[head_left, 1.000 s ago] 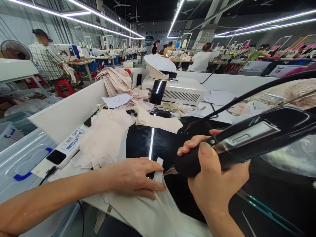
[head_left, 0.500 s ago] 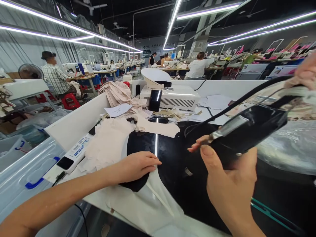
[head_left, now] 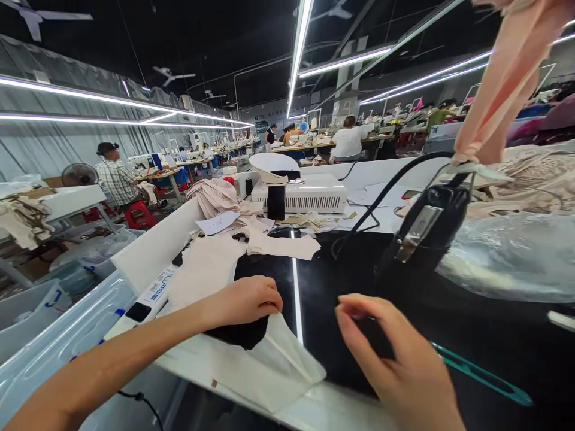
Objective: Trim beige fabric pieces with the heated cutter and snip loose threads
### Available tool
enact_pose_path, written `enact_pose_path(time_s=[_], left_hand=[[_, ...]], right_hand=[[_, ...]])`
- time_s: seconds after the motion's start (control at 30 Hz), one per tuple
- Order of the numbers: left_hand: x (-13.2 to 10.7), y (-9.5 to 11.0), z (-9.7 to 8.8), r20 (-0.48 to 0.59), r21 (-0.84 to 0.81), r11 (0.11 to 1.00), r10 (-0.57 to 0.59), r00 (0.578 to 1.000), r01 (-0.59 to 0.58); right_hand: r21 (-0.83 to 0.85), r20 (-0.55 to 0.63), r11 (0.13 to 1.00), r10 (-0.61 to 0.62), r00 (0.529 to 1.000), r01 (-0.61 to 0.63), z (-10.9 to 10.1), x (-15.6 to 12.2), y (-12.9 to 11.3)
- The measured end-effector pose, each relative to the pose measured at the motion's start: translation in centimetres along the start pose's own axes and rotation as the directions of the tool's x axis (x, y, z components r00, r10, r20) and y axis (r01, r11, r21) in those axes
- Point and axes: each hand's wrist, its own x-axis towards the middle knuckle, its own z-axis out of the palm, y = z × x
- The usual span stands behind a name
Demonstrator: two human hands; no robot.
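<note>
**Cloth pinned at the table edge, tool hanging free**

The left hand [head_left: 249,299] lies curled shut on the upper corner of a cream cloth [head_left: 281,368]. The cloth is flat at the near edge of the black table [head_left: 354,269], and its lower part runs over the white rim. The right hand [head_left: 398,359] is open with its fingers spread. It holds nothing and hovers low, just in front of the black tool [head_left: 424,239]. The two hands are apart.

The tool hangs nose down from a pink strap [head_left: 503,90], and its cord [head_left: 390,179] loops off to the left. Its tip is close above the table, to the right of the cloth and not touching it.

Judging from this, good work here depends on the left hand. The cloth wants to lie smooth and taut, with no fold under the knuckles, and the curled fingers should sit well back from any line the tool's tip would follow. The right hand does best to take the tool by its body, below the metal plate and clear of the nose, and to mind the slack cord so that it does not drag the cloth.

Green snips [head_left: 480,374] lie to the right of that hand. A stack of cut pieces [head_left: 202,269] sits beyond the left hand, and a plastic bag [head_left: 507,257] lies behind the tool.
</note>
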Motion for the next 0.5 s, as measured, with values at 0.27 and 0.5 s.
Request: enact_pose_path(time_s=[0.27,0.5], left_hand=[[-0.4,2.7,-3.2,0.003,-0.087,0.994,-0.062,0.998,0.062],[-2.1,3.9,-5.5,0.008,-0.203,0.964,-0.175,0.984,0.173]], right_hand=[[0.095,0.476,0.917,0.301,0.826,-0.388,3.5,0.1,0.6],[0.097,0.650,0.914,0.240,0.721,-0.393,4.4,-0.8,-0.3]])
